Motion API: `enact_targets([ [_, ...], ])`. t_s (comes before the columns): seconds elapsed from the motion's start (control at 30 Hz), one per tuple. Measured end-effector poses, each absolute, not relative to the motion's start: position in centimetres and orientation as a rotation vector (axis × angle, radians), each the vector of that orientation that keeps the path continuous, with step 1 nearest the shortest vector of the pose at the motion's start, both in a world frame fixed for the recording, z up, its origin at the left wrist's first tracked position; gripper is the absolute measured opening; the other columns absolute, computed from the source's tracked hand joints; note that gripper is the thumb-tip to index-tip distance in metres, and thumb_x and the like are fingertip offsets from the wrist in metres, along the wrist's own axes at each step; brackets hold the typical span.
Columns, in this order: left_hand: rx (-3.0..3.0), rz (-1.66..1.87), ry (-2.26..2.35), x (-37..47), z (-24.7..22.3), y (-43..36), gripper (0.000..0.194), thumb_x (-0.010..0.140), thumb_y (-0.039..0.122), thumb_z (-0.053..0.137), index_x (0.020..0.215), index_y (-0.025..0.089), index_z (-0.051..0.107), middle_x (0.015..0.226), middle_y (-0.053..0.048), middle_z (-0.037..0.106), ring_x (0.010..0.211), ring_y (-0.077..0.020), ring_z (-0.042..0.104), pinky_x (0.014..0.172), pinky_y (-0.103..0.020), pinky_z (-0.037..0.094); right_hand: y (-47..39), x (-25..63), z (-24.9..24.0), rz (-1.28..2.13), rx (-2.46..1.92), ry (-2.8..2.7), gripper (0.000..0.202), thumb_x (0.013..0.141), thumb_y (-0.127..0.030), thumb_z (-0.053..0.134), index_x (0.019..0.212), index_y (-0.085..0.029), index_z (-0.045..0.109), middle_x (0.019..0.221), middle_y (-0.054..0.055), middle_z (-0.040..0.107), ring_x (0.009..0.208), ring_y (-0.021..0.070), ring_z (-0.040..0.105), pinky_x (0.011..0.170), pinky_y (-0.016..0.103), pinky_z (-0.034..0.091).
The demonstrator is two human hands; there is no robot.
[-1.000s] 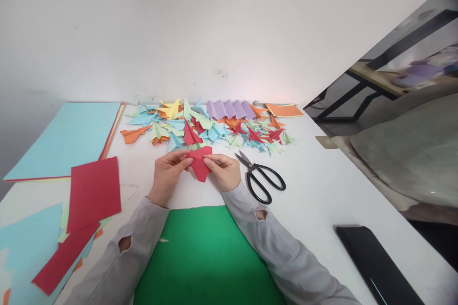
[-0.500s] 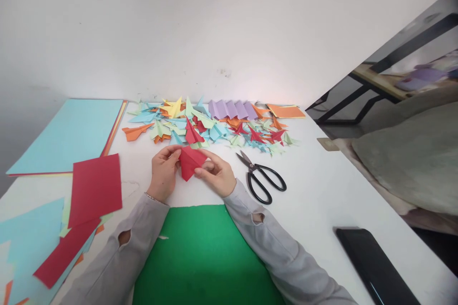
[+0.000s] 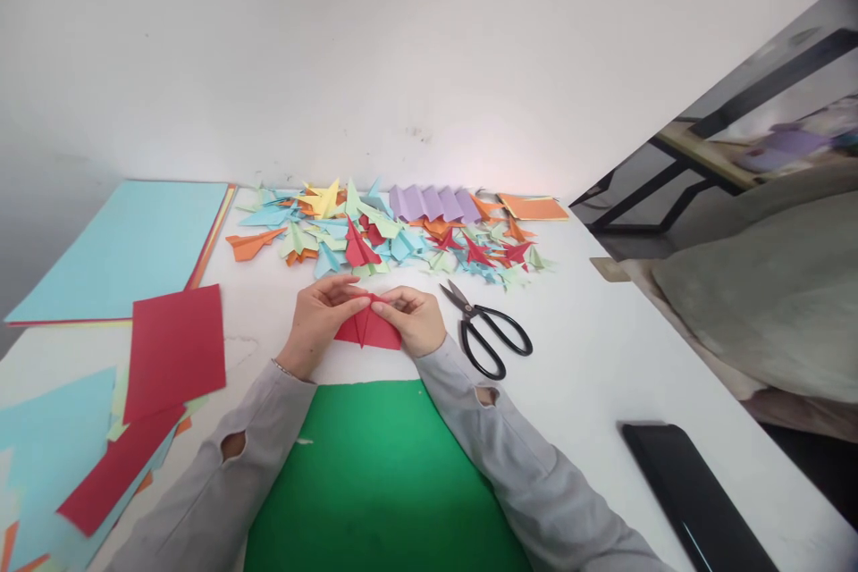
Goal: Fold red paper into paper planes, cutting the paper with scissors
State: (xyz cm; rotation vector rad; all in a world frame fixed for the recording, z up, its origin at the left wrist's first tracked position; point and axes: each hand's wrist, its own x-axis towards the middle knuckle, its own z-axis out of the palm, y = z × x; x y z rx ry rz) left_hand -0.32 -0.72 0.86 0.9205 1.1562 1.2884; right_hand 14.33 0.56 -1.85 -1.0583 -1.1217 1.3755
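Note:
A small red folded paper (image 3: 381,332) is between my two hands, just above the white table, with a crease line down its middle. My left hand (image 3: 320,317) pinches its upper edge with thumb and fingers. From the other side, my right hand (image 3: 416,319) grips the same edge, the two thumbs nearly meeting at the centre. Beyond the hands lies a heap of folded paper planes, a red paper plane (image 3: 362,244) among them. Black-handled scissors (image 3: 483,322) rest to the right of my right hand, blades pointing away. A green mat (image 3: 382,474) lies under my forearms.
Large coloured sheets (image 3: 127,241) are stacked at the back left. Nearer are a red square sheet (image 3: 178,349) and a red strip (image 3: 121,469) on other scraps. A purple pleated paper (image 3: 434,203) and orange paper (image 3: 534,207) lie by the wall. At right is a black phone-like object (image 3: 690,492).
The red paper has been turned and brought slightly nearer; its wide edge now faces me. Both hands have moved closer together, thumbs now at its upper middle.

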Motion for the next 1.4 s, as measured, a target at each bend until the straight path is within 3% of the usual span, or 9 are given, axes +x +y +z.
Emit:
enact_targets([
  [0.2,1.009,1.242,1.211,-0.5,0.0,-0.6,0.021,0.05,0.026,0.082,0.066,0.018,0.07,0.052,0.003,0.058,0.048,-0.0081,0.05,0.048,-0.021,0.04,0.7,14.4,-1.5,1.399,-1.055,-1.032,0.028,0.05,-0.04,0.081,0.059,-0.018,0.066,0.047,-0.002,0.062,0.042,0.0101,0.05,0.043,0.024,0.039],
  [0.53,1.174,1.254,1.291,-0.3,0.4,-0.6,0.015,0.061,0.032,0.075,0.063,0.018,0.072,0.065,-0.004,0.07,0.063,-0.0167,0.061,0.06,-0.028,0.048,0.5,14.4,-2.1,1.373,-1.039,-1.215,0.022,0.06,-0.038,0.076,0.064,-0.018,0.068,0.05,-0.002,0.063,0.043,0.009,0.049,0.044,0.023,0.036],
  [0.6,1.162,1.237,1.286,-0.3,0.3,-0.5,0.017,0.064,0.034,0.073,0.067,0.017,0.072,0.069,-0.005,0.071,0.067,-0.0171,0.062,0.063,-0.028,0.049,0.6,14.4,-2.0,1.371,-1.051,-1.161,0.023,0.058,-0.039,0.077,0.063,-0.018,0.068,0.05,-0.002,0.064,0.043,0.0091,0.05,0.044,0.022,0.036],
  [0.7,1.136,1.197,1.226,-0.4,0.2,-0.5,0.03,0.066,0.033,0.072,0.091,0.017,0.072,0.078,-0.005,0.071,0.075,-0.0172,0.063,0.07,-0.029,0.049,0.8,14.3,-1.8,1.383,-1.057,-0.993,0.027,0.053,-0.04,0.079,0.063,-0.018,0.068,0.049,-0.003,0.063,0.043,0.0093,0.051,0.045,0.022,0.039],
  [0.87,1.236,1.104,1.111,-0.6,0.2,-0.5,0.061,0.068,0.027,0.071,0.126,0.02,0.054,0.079,-0.002,0.068,0.076,-0.0161,0.063,0.072,-0.028,0.05,1.4,14.3,-1.9,1.39,-1.035,-0.814,0.029,0.049,-0.038,0.082,0.065,-0.019,0.068,0.059,-0.001,0.069,0.05,0.0117,0.058,0.053,0.025,0.048],
  [1.0,1.18,1.104,1.145,-0.4,0.6,-0.6,0.066,0.066,0.027,0.071,0.128,0.017,0.051,0.072,-0.001,0.067,0.06,-0.0136,0.061,0.062,-0.028,0.052,1.3,14.4,-1.8,1.372,-0.992,-0.893,0.032,0.056,-0.043,0.078,0.076,-0.02,0.069,0.066,0.001,0.07,0.058,0.0145,0.061,0.057,0.027,0.05],
  [1.2,0.998,1.252,1.18,-0.2,0.7,-0.5,0.069,0.063,0.028,0.074,0.127,0.014,0.05,0.077,-0.004,0.069,0.064,-0.0153,0.063,0.059,-0.028,0.055,0.8,14.4,-2.0,1.312,-0.882,-1.097,0.045,0.072,-0.04,0.067,0.115,-0.027,0.059,0.069,-0.003,0.065,0.052,0.0109,0.055,0.05,0.025,0.047],
  [1.3,1.012,1.243,1.201,-0.3,0.5,-0.4,0.065,0.063,0.03,0.073,0.123,0.014,0.053,0.08,-0.005,0.07,0.065,-0.0166,0.064,0.061,-0.032,0.056,0.8,14.5,-2.4,1.324,-0.874,-1.157,0.035,0.07,-0.037,0.069,0.103,-0.026,0.065,0.075,0.0,0.066,0.055,0.0121,0.057,0.049,0.026,0.047],
  [1.4,1.136,1.254,1.313,-0.4,0.1,-0.3,0.046,0.062,0.029,0.073,0.105,0.015,0.065,0.09,-0.007,0.07,0.082,-0.0224,0.065,0.076,-0.039,0.054,1.0,14.6,-2.6,1.275,-0.904,-1.173,0.021,0.068,-0.034,0.07,0.087,-0.024,0.07,0.079,0.002,0.069,0.067,0.0156,0.062,0.058,0.028,0.05],
])
